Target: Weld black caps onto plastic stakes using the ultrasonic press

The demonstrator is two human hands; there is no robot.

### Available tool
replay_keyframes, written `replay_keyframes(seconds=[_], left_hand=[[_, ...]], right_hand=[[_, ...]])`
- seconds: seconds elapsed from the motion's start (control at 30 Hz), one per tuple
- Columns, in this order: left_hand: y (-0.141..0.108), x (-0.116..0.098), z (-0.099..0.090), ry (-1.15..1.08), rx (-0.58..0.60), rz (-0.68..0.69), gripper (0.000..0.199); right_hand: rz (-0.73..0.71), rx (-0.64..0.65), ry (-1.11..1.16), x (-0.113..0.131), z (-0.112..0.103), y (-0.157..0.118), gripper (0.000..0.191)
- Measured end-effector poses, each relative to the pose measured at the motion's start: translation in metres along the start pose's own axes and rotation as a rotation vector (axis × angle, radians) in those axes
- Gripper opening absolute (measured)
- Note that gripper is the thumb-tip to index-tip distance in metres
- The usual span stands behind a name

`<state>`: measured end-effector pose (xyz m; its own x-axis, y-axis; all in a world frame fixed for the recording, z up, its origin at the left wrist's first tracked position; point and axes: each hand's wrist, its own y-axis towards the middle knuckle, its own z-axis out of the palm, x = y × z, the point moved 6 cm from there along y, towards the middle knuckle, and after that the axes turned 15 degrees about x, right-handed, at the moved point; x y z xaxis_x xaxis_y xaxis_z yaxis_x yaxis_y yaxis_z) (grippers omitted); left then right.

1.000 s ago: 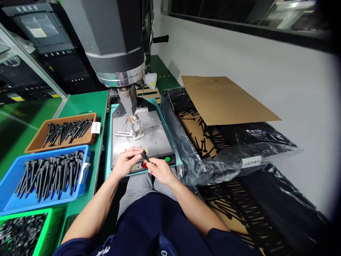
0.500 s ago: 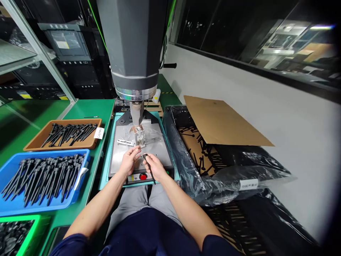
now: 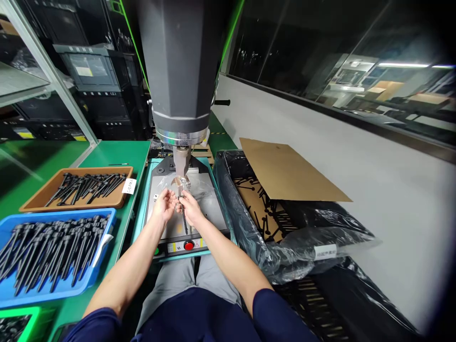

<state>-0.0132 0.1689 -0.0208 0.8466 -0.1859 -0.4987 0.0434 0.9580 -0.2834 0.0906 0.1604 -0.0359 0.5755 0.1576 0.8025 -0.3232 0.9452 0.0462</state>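
My right hand [image 3: 192, 209] grips a black ribbed rod with a wider head [image 3: 184, 218] near its top end, and the thin end points down towards me. Close beside it, my left hand [image 3: 164, 205] has its fingers curled together near the rod's head; whatever they pinch is too small to make out. Both hands are just in front of a small metal fixture [image 3: 181, 183] wrapped in clear film. Directly above that fixture is the metal tip [image 3: 182, 161] of a large grey press head [image 3: 180, 71]. Beneath my hands lies the steel base plate [image 3: 210, 213].
Left of the machine, a brown tray [image 3: 116, 202] and a blue tray [image 3: 107, 247] hold many black rods; a green bin [image 3: 33, 316] holds small black parts. At right, a plastic-lined box [image 3: 242, 223] contains more rods under cardboard [image 3: 288, 171]. A red button [image 3: 188, 245] is on the base front.
My right hand has brought the rod left and up towards the fixture, and the rod now hangs steeper. The left hand has shifted slightly left, its fingers turned more upward. The view has tilted slightly.
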Motion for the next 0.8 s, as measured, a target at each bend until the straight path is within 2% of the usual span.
replay_keyframes(seconds=[0.13,0.27,0.37,0.43,0.57,0.8], left_hand=[[-0.007,-0.011,0.008,0.025,0.053,0.129,0.01],[-0.013,-0.013,0.014,0.095,0.107,0.167,0.009],[-0.014,-0.012,0.016,0.124,0.157,0.183,0.01],[-0.014,-0.011,0.016,0.137,0.183,0.188,0.011],[-0.011,-0.009,0.017,0.154,0.176,0.165,0.012],[-0.004,-0.018,0.022,0.166,0.174,0.178,0.008]], right_hand=[[-0.201,-0.053,-0.024,0.005,0.0,0.0,0.042],[-0.326,-0.17,-0.177,0.012,-0.01,-0.004,0.041],[-0.426,-0.268,-0.333,0.029,-0.02,-0.005,0.043],[-0.478,-0.288,-0.447,0.042,-0.023,-0.005,0.04],[-0.499,-0.248,-0.562,0.059,-0.017,-0.001,0.032],[-0.499,-0.08,-0.503,0.059,-0.001,0.022,0.035]])
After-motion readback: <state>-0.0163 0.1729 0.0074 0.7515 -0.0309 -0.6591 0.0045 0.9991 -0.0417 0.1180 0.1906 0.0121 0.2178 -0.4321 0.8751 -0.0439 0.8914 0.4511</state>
